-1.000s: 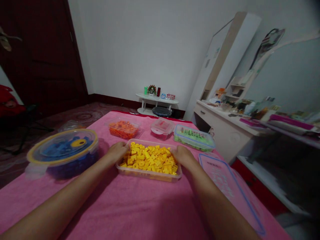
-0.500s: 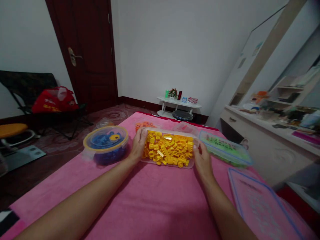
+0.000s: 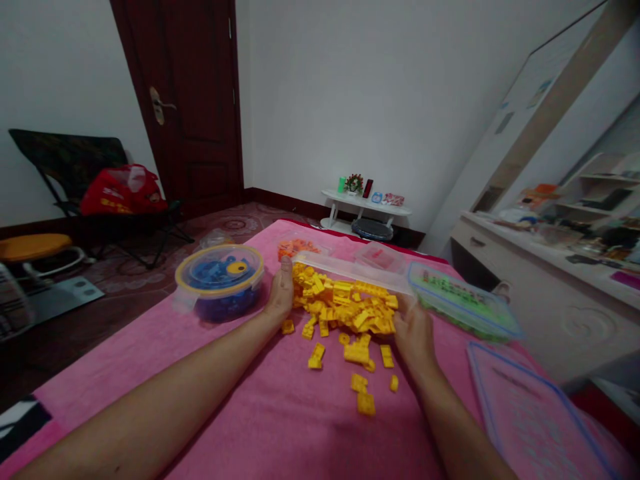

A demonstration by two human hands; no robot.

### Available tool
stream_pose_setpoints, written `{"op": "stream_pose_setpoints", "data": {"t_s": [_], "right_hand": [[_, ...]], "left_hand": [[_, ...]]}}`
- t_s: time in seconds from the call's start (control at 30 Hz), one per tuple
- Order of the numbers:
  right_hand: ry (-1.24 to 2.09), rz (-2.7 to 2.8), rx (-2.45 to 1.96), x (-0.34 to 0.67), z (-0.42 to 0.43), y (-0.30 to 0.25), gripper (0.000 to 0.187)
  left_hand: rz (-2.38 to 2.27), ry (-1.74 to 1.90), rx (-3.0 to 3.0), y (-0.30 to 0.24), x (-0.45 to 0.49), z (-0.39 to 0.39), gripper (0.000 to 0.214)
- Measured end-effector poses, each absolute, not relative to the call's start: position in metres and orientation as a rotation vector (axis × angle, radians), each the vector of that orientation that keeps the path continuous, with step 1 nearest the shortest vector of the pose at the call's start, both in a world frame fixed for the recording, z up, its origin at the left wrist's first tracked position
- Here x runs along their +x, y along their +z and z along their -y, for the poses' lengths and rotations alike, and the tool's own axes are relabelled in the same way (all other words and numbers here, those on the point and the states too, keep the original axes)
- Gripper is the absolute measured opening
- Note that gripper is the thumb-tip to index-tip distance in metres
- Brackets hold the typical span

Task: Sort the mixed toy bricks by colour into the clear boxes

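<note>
The clear container (image 3: 357,269) is held between both hands, its left end clamped by the fingers of the left hand (image 3: 281,291) and its right end by those of the right hand (image 3: 415,330), though the fingertips beneath are hidden. It is tipped toward the near side, and yellow blocks (image 3: 345,303) are heaped between the fingers and scattered nearer on the pink cloth (image 3: 280,420). To the left, a round tub (image 3: 220,283) is seen near the left hand.
</note>
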State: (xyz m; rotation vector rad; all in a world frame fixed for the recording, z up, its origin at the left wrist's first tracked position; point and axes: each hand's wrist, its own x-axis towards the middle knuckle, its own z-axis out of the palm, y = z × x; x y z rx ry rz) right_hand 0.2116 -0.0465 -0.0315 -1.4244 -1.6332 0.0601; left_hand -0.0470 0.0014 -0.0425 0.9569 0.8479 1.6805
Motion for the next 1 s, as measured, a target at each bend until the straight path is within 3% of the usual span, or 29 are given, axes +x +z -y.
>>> {"op": "stream_pose_setpoints", "data": {"t_s": [0.3,1.0], "right_hand": [[-0.129,1.430,-1.233,0.206,0.050,-0.048,0.029],[-0.011,1.240,-1.065,0.194,0.065,-0.030,0.029]], "left_hand": [[-0.555,1.660,0.652,-0.029,-0.042,0.006,0.077],[-0.623,1.685,0.726,-0.011,-0.040,0.014,0.067]]}}
